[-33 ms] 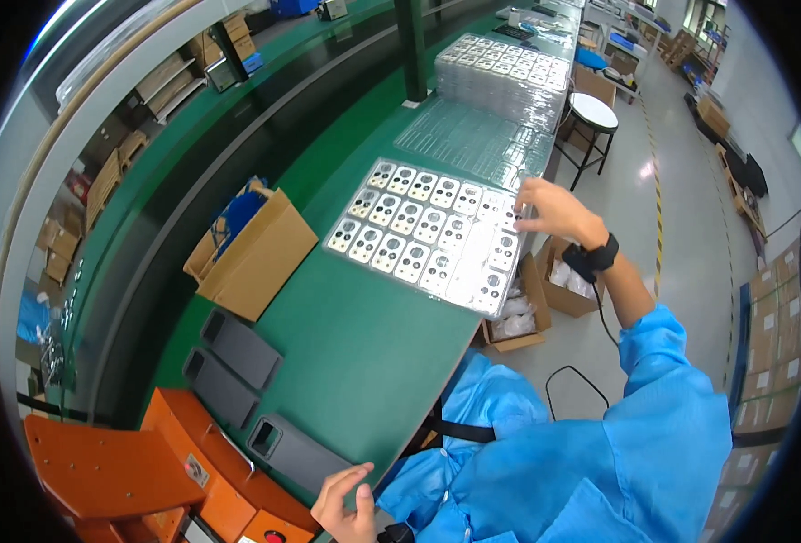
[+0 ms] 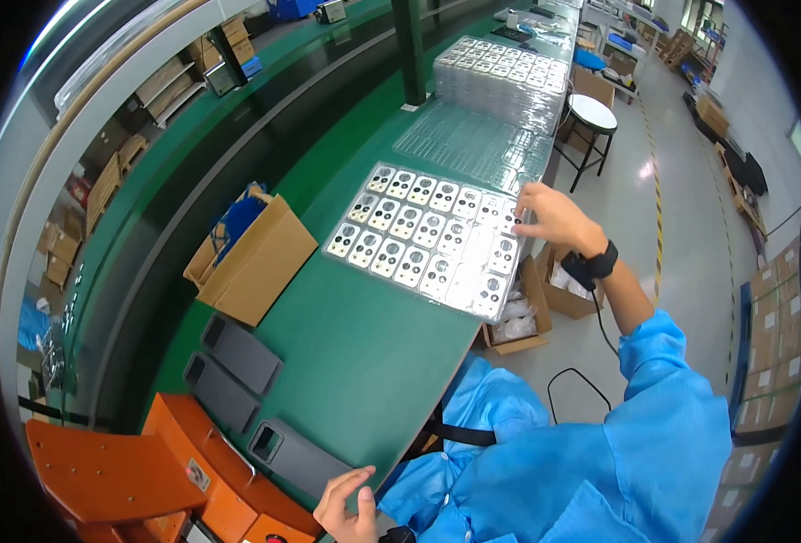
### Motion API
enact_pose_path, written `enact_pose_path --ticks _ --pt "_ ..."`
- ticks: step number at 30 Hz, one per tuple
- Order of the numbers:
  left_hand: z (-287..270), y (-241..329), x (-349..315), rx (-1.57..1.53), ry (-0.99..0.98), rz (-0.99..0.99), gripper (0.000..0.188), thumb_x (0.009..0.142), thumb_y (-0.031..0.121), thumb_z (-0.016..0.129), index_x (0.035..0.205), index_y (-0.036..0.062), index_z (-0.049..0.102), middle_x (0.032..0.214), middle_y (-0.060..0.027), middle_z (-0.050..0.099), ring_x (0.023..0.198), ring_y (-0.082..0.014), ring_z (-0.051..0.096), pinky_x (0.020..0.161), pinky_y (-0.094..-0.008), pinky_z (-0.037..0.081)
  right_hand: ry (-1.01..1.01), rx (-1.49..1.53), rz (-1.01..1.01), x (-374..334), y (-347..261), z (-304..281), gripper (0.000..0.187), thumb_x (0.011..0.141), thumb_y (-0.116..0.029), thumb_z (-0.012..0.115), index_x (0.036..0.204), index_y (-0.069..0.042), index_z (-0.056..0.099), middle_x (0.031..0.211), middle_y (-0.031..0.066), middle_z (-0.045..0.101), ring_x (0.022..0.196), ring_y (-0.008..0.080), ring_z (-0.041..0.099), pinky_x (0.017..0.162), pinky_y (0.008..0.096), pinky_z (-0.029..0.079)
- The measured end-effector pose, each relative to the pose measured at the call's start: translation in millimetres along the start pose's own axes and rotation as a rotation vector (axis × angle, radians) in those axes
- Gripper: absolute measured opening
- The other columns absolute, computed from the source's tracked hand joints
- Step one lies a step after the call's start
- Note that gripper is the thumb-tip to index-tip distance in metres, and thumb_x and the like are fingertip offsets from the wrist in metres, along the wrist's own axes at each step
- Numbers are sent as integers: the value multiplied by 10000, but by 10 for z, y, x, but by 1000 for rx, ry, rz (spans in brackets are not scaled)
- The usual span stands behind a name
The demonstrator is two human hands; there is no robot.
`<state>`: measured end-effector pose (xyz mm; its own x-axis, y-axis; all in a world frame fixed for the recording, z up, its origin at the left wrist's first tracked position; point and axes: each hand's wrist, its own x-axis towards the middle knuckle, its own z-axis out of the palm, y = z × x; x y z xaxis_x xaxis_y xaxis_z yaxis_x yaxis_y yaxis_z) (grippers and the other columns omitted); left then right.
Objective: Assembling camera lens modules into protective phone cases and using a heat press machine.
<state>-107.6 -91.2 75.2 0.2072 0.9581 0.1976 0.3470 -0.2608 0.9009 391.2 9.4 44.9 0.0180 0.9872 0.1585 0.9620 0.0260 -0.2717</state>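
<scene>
A clear plastic tray (image 2: 500, 319) lies on the green table, with several white plates with round lens openings in its rows. My right hand (image 2: 559, 217) reaches over the tray's right edge, thumb and fingers closed around one lens plate (image 2: 511, 223). Whether that plate is lifted from its pocket I cannot tell. At the lower edge my left hand (image 2: 348, 507) is empty, its fingers apart. Beside it lies a long dark grey cover (image 2: 303, 457) with a window at one end. Two similar grey covers, one being this cover (image 2: 222, 391), lie farther left.
An open cardboard box (image 2: 260, 262) stands on the table's left side. An orange machine (image 2: 120, 471) occupies the lower left. Beyond the tray are empty clear trays (image 2: 464, 140) and a tall stack of filled trays (image 2: 500, 86). A round stool (image 2: 592, 112) stands right of the table.
</scene>
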Motion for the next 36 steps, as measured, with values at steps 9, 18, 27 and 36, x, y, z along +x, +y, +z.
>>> enact_pose_path --ticks 9,18,27,36 --pt "133 66 93 2 -44 -84 113 871 22 643 961 -38 677 972 -143 702 900 -246 658 819 -323 501 -14 40 27 51 -105 56 432 734 -378 779 881 5 647 925 140 598 957 300 570 846 383 475" --pt "28 -223 89 -170 -119 24 287 944 187 598 1070 -70 620 1062 -222 669 952 -278 672 856 -393 536 151 600 -14 22 -931 -291 120 839 -92 728 902 10 718 747 86 710 647 128 664 598 260 514" --pt "310 -450 543 -985 -332 -308 449 951 389 603 1141 -12 534 1142 -260 627 1087 -375 638 896 -441 545 -307 1078 -491 52 -2557 377 114 830 -75 739 927 -18 724 818 68 698 743 136 634 665 274 492" --pt "-39 -694 258 -1126 -221 -264 310 840 190 761 1031 19 588 1060 -174 656 1024 -325 658 945 -432 517 -352 1127 -783 8 -3044 723 171 780 -119 776 936 -62 737 816 62 674 733 185 597 711 313 458"
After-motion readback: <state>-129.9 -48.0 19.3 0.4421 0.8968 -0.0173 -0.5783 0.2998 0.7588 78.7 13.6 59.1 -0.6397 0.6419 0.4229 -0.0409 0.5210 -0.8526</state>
